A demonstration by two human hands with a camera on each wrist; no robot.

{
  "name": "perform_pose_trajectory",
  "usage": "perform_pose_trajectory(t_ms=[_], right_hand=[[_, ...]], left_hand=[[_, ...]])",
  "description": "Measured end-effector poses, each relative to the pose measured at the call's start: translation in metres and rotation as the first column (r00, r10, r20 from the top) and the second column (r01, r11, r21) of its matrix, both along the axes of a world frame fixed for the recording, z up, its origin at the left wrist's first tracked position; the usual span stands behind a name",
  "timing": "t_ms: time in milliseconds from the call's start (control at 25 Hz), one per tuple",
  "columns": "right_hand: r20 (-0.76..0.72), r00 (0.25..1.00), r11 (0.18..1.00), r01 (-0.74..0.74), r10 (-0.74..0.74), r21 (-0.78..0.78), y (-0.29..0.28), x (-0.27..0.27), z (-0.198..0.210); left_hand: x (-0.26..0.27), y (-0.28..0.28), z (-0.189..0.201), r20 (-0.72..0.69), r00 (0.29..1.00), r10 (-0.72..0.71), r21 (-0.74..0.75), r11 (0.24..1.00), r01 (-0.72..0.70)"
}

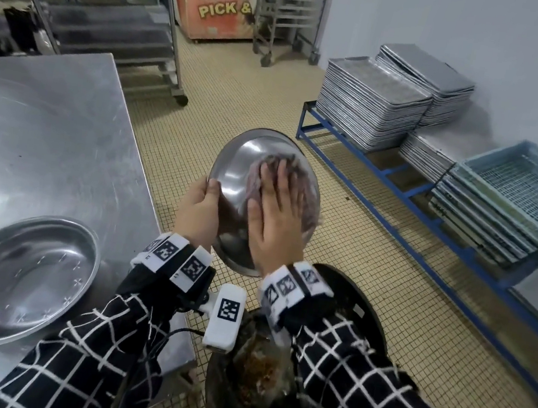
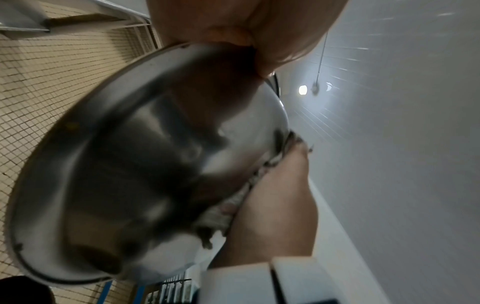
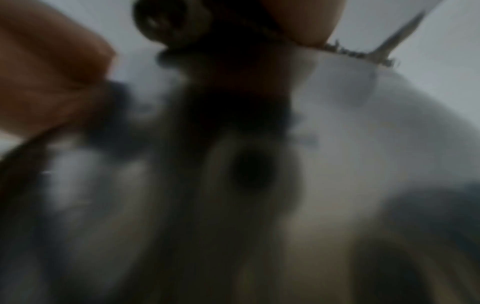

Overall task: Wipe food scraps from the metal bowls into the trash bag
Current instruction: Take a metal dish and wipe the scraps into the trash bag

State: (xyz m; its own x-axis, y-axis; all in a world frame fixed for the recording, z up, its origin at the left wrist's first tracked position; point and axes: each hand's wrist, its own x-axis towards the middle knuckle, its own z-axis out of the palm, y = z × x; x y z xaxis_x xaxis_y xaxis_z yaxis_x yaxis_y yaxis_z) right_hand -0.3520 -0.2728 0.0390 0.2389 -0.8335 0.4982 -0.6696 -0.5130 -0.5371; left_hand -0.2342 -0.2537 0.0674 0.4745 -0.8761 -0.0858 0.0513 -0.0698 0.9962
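Observation:
A metal bowl [image 1: 240, 179] is held tilted on edge above the black trash bag [image 1: 363, 307], its inside facing me. My left hand [image 1: 199, 208] grips its left rim, thumb over the edge. My right hand [image 1: 276, 218] lies flat inside the bowl, fingers straight, pressing a greyish-purple cloth [image 1: 307, 216] against the metal. From the left wrist the bowl [image 2: 145, 164] fills the view, with the cloth [image 2: 259, 174] squeezed under the right hand [image 2: 275, 205]. The right wrist view is blurred; the bowl [image 3: 363, 144] and a frayed cloth edge [image 3: 358, 54] show. Brown scraps [image 1: 258, 371] lie in the bag.
A second metal bowl [image 1: 15, 275] sits on the steel table [image 1: 47, 124] at my left. Stacks of metal trays [image 1: 372, 100] and blue plastic crates [image 1: 518, 194] rest on a low blue rack to the right. Wheeled shelving racks [image 1: 98, 7] stand behind on the tiled floor.

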Motion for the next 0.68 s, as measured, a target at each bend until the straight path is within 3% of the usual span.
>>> perform_pose_trajectory(t_ms=[120, 240, 320, 440, 560, 680], right_hand=[[0.048, 0.993, 0.995, 0.103, -0.103, 0.018, -0.044, -0.015, 0.020], [0.243, 0.953, 0.948, 0.103, -0.180, 0.301, -0.049, -0.047, 0.006], [0.252, 0.953, 0.921, 0.062, -0.169, 0.384, -0.027, -0.057, -0.016], [0.067, 0.998, 0.984, 0.004, -0.016, 0.180, 0.007, -0.042, -0.037], [-0.029, 0.996, 0.997, -0.078, 0.079, 0.006, 0.003, -0.019, -0.018], [-0.015, 1.000, 1.000, 0.016, -0.016, -0.025, -0.031, -0.022, 0.007]], left_hand=[[0.004, -0.002, 0.006, -0.071, 0.997, -0.005, -0.005, 1.000, 0.005], [0.006, -0.008, 0.003, -0.113, 0.993, 0.034, -0.010, 0.999, -0.036], [0.005, -0.011, 0.002, -0.112, 0.992, 0.059, 0.007, 0.998, -0.059], [-0.003, -0.013, -0.003, -0.091, 0.992, 0.086, 0.002, 0.996, -0.086], [-0.011, -0.010, -0.001, -0.058, 0.994, 0.090, -0.002, 0.996, -0.090], [-0.011, -0.009, -0.001, -0.049, 0.998, 0.040, 0.012, 0.999, -0.039]])
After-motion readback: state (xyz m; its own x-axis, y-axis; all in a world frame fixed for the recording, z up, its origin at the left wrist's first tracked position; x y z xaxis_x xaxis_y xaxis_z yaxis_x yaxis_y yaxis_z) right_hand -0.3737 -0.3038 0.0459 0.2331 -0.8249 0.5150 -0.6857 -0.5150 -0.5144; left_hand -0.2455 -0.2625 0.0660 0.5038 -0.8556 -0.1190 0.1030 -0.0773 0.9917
